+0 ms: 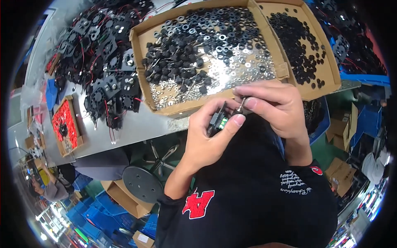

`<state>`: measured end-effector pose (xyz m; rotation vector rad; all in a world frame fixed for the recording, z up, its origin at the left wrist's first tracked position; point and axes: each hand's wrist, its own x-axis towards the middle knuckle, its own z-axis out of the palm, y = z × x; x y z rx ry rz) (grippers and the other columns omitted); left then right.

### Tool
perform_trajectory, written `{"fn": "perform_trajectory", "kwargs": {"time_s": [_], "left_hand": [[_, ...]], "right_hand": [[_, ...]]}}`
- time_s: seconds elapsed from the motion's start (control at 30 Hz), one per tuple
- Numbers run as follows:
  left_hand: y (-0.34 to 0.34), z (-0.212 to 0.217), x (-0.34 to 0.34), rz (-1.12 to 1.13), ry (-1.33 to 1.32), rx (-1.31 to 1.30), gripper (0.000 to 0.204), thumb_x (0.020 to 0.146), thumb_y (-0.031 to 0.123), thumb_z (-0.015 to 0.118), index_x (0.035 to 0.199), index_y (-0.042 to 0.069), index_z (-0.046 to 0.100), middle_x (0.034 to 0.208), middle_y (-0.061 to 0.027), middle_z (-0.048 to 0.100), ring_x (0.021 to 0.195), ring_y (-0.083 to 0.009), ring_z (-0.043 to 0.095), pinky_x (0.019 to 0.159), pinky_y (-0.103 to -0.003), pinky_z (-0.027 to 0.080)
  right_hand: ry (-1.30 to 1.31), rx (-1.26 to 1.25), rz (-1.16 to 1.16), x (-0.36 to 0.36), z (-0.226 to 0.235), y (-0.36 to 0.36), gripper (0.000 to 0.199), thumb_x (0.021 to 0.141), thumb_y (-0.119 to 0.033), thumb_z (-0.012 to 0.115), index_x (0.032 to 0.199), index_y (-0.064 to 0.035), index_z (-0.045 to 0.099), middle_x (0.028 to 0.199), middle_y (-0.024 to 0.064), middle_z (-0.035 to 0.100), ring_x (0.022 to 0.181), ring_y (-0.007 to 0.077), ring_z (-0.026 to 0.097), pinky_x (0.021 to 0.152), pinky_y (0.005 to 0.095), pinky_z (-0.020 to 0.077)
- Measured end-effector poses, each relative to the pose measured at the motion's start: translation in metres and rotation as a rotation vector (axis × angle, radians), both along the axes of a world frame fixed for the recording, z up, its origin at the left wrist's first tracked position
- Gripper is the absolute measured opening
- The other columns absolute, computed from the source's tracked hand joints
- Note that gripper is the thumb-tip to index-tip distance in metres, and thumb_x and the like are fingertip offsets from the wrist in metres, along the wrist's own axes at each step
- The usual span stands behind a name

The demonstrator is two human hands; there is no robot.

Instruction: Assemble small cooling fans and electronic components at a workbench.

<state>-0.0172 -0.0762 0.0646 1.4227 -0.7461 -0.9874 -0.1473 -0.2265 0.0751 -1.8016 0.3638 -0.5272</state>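
Close to my body, just off the front wall of a cardboard tray, both hands meet over a small black part with a green patch on it. My left hand is closed around this part, thumb along its near side. My right hand pinches a thin metal shaft between thumb and fingers, right beside the black part. A dark round end sits low on the shaft near my left thumb; whether it is joined to the black part, I cannot tell. The tray holds black knobs with metal stems, washers and nuts.
A second cardboard tray of black rings adjoins on the right. Black fan-like parts with red wires pile up at left. A small box of red pieces lies near the table edge. Below stand a round stool and cartons; another person is far left.
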Motion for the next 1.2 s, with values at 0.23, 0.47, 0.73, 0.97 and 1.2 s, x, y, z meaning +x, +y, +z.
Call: {"fn": "perform_trajectory", "kwargs": {"time_s": [0.23,0.47,0.73,0.97,1.2], "left_hand": [[0.006,-0.006,0.0,0.025,0.014,-0.178,0.025,0.089,0.016,0.071,0.105,-0.001,0.063,0.093,-0.0064,0.066,0.089,-0.013,0.061,0.083,-0.03,0.049],[0.013,-0.01,-0.001,0.066,0.021,-0.148,0.028,0.088,0.015,0.07,0.108,-0.002,0.061,0.097,-0.0084,0.067,0.093,-0.0134,0.061,0.086,-0.03,0.049],[0.014,-0.01,0.003,0.108,0.136,-0.162,0.025,0.09,0.015,0.069,0.106,-0.002,0.059,0.096,-0.0052,0.063,0.092,-0.0095,0.056,0.085,-0.028,0.047],[0.011,-0.011,-0.007,0.239,0.181,-0.166,0.033,0.097,0.027,0.063,0.111,0.001,0.052,0.101,-0.0047,0.057,0.096,-0.0082,0.05,0.087,-0.027,0.044],[0.018,-0.013,-0.008,0.237,0.279,-0.186,0.043,0.099,0.033,0.059,0.124,0.001,0.045,0.108,-0.0062,0.055,0.103,-0.0108,0.049,0.095,-0.028,0.04]], "right_hand": [[0.156,-0.301,-0.009,0.0,0.018,0.015,0.027,0.083,0.004,0.062,0.108,0.0053,0.07,0.102,0.0179,0.071,0.092,0.0257,0.068,0.081,0.0304,0.0517],[0.094,-0.019,0.024,-0.017,-0.015,0.003,0.023,0.086,0.006,0.064,0.109,0.0072,0.068,0.113,0.019,0.067,0.1,0.0233,0.065,0.089,0.0319,0.0498],[-0.053,0.588,0.071,-0.002,-0.043,0.014,0.041,0.09,-0.011,0.068,0.126,0.004,0.055,0.114,0.0137,0.064,0.099,0.0192,0.063,0.086,0.0276,0.0509],[0.045,0.109,-0.086,0.012,-0.028,0.05,0.023,0.091,-0.001,0.062,0.113,0.0081,0.064,0.11,0.0108,0.06,0.092,0.0226,0.062,0.085,0.0316,0.0489],[-0.148,-0.578,-0.071,0.027,-0.026,0.068,0.025,0.091,0.005,0.059,0.115,0.0103,0.062,0.11,0.0228,0.066,0.098,0.0359,0.065,0.089,0.0415,0.0505]]}}
